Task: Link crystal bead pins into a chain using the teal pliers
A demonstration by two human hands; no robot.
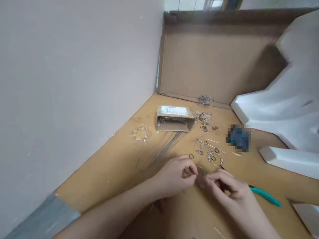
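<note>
My left hand [178,174] is closed in a pinch, its fingertips close to those of my right hand [230,191]. Between the two hands shows a thin, curved wire [201,169]. It runs to the pinched thumb and fingers of my right hand; what the left fingertips hold is too small to make out. A teal-handled tool [266,196] lies partly hidden behind my right hand. Just beyond the hands are a small dark ring [191,156] and a wire loop with clear bits [215,158].
An open small cardboard box [175,126] stands beyond, with thin straight wires [169,146] before it. A beaded ring [141,133] lies left, near the wall [87,83]. Tangled wire pieces [205,99] sit at the back. White foam blocks [286,162] flank the right side.
</note>
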